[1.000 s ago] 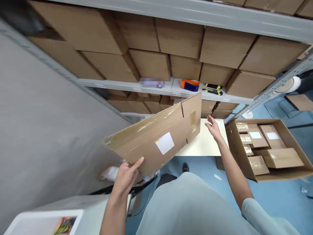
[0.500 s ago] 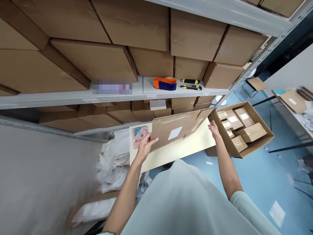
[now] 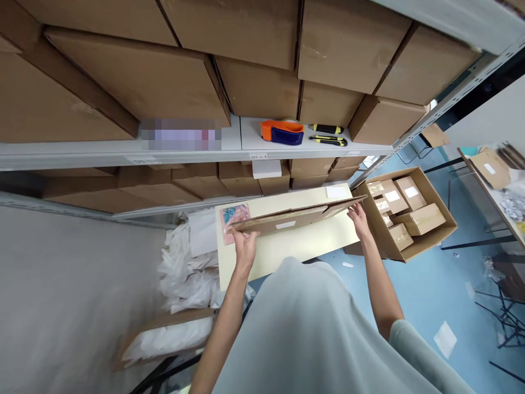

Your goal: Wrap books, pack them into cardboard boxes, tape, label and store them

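Note:
A flattened cardboard box (image 3: pixel 303 218) with a white label is held tilted on edge above a cream tabletop (image 3: pixel 283 253). My left hand (image 3: pixel 245 246) grips its left end, thumb and fingers closed on the board. At the other end my right hand (image 3: pixel 358 219) has its fingers curled around the right edge. Just left of the cardboard lies a pink and blue printed card (image 3: pixel 233 220), partly behind my left hand's end of the board. A white paper slip (image 3: pixel 336 191) rests at the table's back right corner.
Shelves ahead hold several cartons (image 3: pixel 254 90), an orange and blue tape dispenser (image 3: pixel 282 132) and box cutters (image 3: pixel 327 134). An open carton (image 3: pixel 447 232) with small boxes stands at the right. White plastic bags (image 3: pixel 188 273) pile up left of the table.
The cardboard has tipped flatter, so its labelled face shows less and the white slip behind it appears. My left hand has shifted slightly down its end. The view has moved slightly.

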### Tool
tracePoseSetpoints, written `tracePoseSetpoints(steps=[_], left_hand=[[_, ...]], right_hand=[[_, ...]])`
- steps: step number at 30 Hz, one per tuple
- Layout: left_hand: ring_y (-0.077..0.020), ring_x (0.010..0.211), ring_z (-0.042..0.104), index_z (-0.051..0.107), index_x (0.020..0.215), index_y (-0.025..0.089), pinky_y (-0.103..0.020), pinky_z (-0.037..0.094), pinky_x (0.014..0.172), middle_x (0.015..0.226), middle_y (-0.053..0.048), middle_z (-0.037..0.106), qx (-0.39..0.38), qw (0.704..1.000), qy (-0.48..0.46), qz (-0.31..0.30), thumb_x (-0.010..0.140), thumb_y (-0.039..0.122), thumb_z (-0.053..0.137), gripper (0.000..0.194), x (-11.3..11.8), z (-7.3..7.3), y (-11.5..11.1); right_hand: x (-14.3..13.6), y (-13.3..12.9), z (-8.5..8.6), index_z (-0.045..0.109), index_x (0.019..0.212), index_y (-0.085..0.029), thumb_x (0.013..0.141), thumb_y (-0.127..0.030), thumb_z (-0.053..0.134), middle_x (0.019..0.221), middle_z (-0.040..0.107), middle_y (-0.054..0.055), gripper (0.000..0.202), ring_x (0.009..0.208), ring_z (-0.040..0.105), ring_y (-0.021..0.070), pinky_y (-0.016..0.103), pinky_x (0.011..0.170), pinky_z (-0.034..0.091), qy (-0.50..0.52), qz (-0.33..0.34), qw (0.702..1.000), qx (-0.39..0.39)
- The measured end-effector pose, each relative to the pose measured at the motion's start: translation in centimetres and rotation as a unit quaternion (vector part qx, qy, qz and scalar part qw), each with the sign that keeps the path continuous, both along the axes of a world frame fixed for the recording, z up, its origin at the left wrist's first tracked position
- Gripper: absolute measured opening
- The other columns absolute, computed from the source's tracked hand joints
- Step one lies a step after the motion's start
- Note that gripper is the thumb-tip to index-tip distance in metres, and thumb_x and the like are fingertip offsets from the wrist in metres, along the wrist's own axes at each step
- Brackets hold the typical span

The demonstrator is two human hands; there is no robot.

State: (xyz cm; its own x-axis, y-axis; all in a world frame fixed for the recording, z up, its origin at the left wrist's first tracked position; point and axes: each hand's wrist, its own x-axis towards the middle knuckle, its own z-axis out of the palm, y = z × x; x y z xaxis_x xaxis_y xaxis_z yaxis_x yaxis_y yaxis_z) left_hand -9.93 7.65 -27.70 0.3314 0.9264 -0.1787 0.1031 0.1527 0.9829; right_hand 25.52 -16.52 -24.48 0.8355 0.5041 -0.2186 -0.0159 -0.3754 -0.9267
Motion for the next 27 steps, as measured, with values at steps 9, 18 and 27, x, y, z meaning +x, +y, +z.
tracePoseSetpoints(steps=[9,18,27], left_hand=[[-0.0302,0.145,0.06,0.066,0.141,0.024,-0.044,0.044,0.129,0.143,-0.01,0.072,-0.059,0.998,-0.006,-0.02,0.079,0.032,0.059,0.063,2.3,-0.1,-3.1],[-0.0299,0.15,0.059,0.073,0.147,0.021,-0.041,0.046,0.127,0.147,-0.012,0.074,0.038,0.999,0.033,0.01,0.102,0.051,0.054,0.057,6.0,7.6,-4.7],[-0.0266,0.089,0.072,0.088,0.115,0.02,-0.039,0.056,0.09,0.106,-0.01,0.079,0.186,0.922,0.337,0.037,0.097,0.043,0.069,0.035,6.8,11.4,-1.6]], right_hand=[[-1.1,-1.4,3.7,0.068,0.15,-0.024,0.103,-0.057,0.047,0.153,0.07,0.012,0.06,0.144,0.063,0.0303,0.049,0.121,0.053,-0.049,0.088,0.994,-0.05],[-2.2,-2.6,6.5,0.061,0.157,-0.023,0.108,-0.07,0.046,0.165,0.061,0.016,0.069,0.144,0.065,0.0326,0.05,0.112,0.061,-0.023,0.091,0.993,-0.072],[-3.7,-2.0,10.1,0.072,0.141,-0.023,0.1,-0.053,0.06,0.083,0.078,0.004,0.051,0.065,0.074,0.0249,0.036,0.064,0.057,-0.131,0.182,0.954,-0.199]])
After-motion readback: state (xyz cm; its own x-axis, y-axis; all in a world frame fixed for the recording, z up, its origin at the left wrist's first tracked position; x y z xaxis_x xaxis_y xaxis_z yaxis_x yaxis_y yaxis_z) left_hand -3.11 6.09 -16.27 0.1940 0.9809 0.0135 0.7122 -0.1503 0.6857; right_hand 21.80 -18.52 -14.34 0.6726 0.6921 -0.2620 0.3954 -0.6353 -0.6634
